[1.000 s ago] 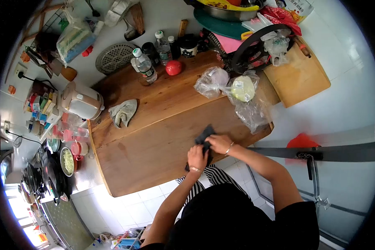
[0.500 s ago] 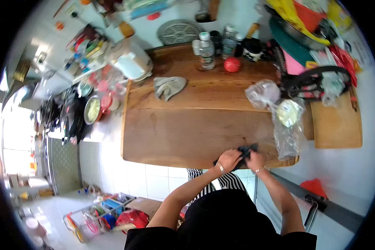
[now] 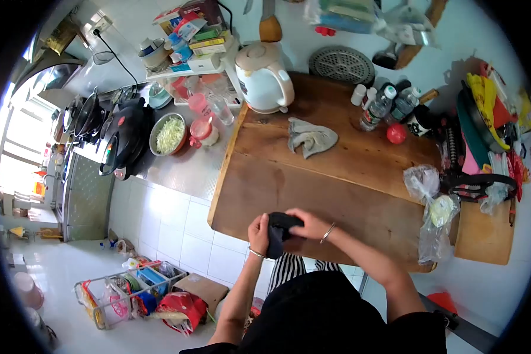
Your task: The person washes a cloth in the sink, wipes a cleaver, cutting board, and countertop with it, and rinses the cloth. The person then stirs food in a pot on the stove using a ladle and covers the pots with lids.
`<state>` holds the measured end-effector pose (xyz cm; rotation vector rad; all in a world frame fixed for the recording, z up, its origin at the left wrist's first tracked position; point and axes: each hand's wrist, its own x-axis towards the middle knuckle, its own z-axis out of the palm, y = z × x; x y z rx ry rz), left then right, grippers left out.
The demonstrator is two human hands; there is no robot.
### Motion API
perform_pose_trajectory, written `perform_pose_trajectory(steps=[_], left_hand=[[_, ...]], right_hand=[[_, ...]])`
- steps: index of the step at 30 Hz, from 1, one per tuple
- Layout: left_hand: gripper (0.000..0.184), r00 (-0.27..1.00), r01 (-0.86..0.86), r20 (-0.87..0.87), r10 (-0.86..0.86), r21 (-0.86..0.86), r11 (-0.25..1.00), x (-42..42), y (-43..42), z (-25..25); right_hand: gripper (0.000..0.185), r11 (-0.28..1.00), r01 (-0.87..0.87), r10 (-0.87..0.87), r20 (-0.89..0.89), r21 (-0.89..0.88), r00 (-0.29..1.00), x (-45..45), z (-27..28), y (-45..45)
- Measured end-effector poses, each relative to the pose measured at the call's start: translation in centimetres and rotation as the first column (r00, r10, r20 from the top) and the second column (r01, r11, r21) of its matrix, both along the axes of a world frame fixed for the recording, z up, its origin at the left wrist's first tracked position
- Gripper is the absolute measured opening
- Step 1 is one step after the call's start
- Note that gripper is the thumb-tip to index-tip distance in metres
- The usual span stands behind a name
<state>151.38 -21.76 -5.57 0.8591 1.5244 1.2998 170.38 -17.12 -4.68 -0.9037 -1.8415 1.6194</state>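
A dark cloth [image 3: 276, 238] is bunched between my two hands at the front edge of the wooden table [image 3: 336, 218]. My left hand [image 3: 258, 235] is closed on its left side, and part of the cloth hangs below the fingers. On the cloth's upper right side, my right hand [image 3: 308, 225] grips it with bent fingers. Farther back on the table lies a crumpled grey rag [image 3: 311, 138], touched by neither hand.
A kettle [image 3: 264, 78] stands at the table's back left, bottles [image 3: 378, 108] and a red ball-like object [image 3: 396, 133] at the back right. Plastic bags [image 3: 435, 236] lie at the right edge. Left, a counter holds a bowl of shredded food [image 3: 170, 135]. A rack [image 3: 124, 295] stands on the floor.
The view has swung left, showing more of the counter and floor. My hands have moved left along the table's front edge with the dark cloth, which is now gathered more compactly.
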Motion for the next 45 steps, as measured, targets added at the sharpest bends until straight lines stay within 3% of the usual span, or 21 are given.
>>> perform_pose_trajectory(steps=[2,4,6,8,10,13,16,20,22,24,26,30,32,33,34,35,36,38,40,42,45], left_hand=[[0.038,1.0,0.006,0.009,-0.006,-0.026,1.0,-3.6,2.8,0.5],[0.039,0.998,0.015,-0.061,-0.015,-0.006,1.0,-6.0,5.5,3.2],[0.039,0.994,0.046,-0.102,-0.047,-0.01,0.999,-8.5,7.3,3.0],[0.04,0.983,0.087,-0.165,-0.085,0.003,0.996,-10.2,8.7,2.6],[0.036,0.979,0.106,-0.173,-0.112,-0.042,0.993,-11.2,9.4,2.1],[0.016,0.829,0.278,-0.5,-0.252,-0.022,0.96,-11.2,9.9,1.8],[0.014,0.663,0.411,-0.744,-0.084,0.268,0.871,-9.6,10.2,0.8],[0.027,0.471,0.646,-0.781,-0.411,-0.013,0.764,-5.5,5.5,-0.5],[0.03,0.49,0.667,-0.724,-0.485,-0.047,0.744,-3.6,1.9,-1.1],[0.031,0.548,0.632,-0.665,-0.507,-0.067,0.772,-3.2,-1.1,-0.9],[0.033,0.637,0.543,-0.633,-0.439,-0.036,0.839,-3.6,-3.0,-1.2],[0.04,0.991,0.125,0.071,-0.113,-0.201,0.972,-6.4,-4.8,-0.8],[0.045,0.814,-0.063,0.531,0.235,-0.321,0.945,-8.7,-4.6,-0.6],[0.049,0.626,-0.094,0.72,0.301,-0.314,0.945,-9.7,-4.2,0.6],[0.054,0.39,-0.122,0.858,0.333,-0.31,0.943,-10.6,-4.0,2.2],[0.06,0.336,-0.191,0.869,0.363,-0.314,0.93,-11.7,-3.8,3.5],[0.065,0.29,-0.173,0.949,0.126,-0.077,0.982,-13.2,-4.3,1.7],[0.066,0.307,-0.174,0.952,-0.003,0.059,0.983,-15.6,-3.8,1.9],[0.064,0.304,-0.125,0.952,0.036,0.002,0.992,-18.4,-3.4,2.7],[0.058,0.299,-0.21,0.941,0.16,-0.099,0.973,-20.8,-2.3,4.7],[0.054,0.328,-0.124,0.942,0.077,-0.038,0.992,-26.0,-1.4,2.5]], right_hand=[[0.044,0.947,0.249,-0.233,0.1,-0.203,0.967,-0.2,1.7,5.3],[0.046,0.771,0.322,-0.499,0.208,0.549,0.841,0.8,-0.2,12.3],[0.049,0.719,0.337,-0.579,0.256,0.608,0.774,0.6,1.0,16.8],[0.046,0.555,0.137,-0.755,0.427,0.82,0.497,-0.2,1.3,19.3],[0.043,0.579,0.178,-0.756,0.443,0.795,0.482,-0.6,-1.5,20.6],[0.037,0.673,0.21,-0.704,0.527,0.71,0.476,-0.8,-3.4,21.0],[0.029,0.729,0.156,-0.601,0.515,0.666,0.611,-2.5,-3.9,17.4],[0.03,0.888,0.175,-0.375,0.447,0.425,0.812,-5.7,-3.0,10.3],[0.03,0.902,0.148,-0.304,0.352,0.406,0.885,-5.9,-3.1,8.2],[0.021,0.923,0.337,-0.335,0.043,-0.185,0.941,-5.0,-3.5,7.1],[0.021,0.865,0.361,-0.411,-0.081,-0.348,0.908,-4.4,-3.9,6.0],[0.032,0.585,0.257,-0.539,-0.132,-0.769,0.832,-3.8,-2.6,5.4],[0.033,0.561,0.271,-0.557,-0.115,-0.782,0.822,-5.4,-3.3,5.4],[0.034,0.479,0.03,-0.555,-0.276,-0.877,0.785,-6.2,-3.1,5.5],[0.034,0.38,-0.221,-0.571,-0.415,-0.898,0.708,-7.4,-2.2,5.5],[0.034,0.385,-0.223,-0.56,-0.419,-0.896,0.715,-8.7,-1.3,5.4],[0.035,0.359,-0.284,-0.548,-0.448,-0.889,0.706,-10.7,1.2,5.3],[0.037,0.319,-0.369,-0.544,-0.488,-0.873,0.683,-15.0,3.1,5.4],[0.039,0.402,-0.453,-0.452,-0.602,-0.796,0.658,-18.9,1.7,5.5],[0.041,0.32,-0.528,-0.475,-0.615,-0.787,0.629,-23.6,4.8,5.4],[0.043,0.335,-0.491,-0.469,-0.594,-0.804,0.653,-29.2,6.2,5.3]])
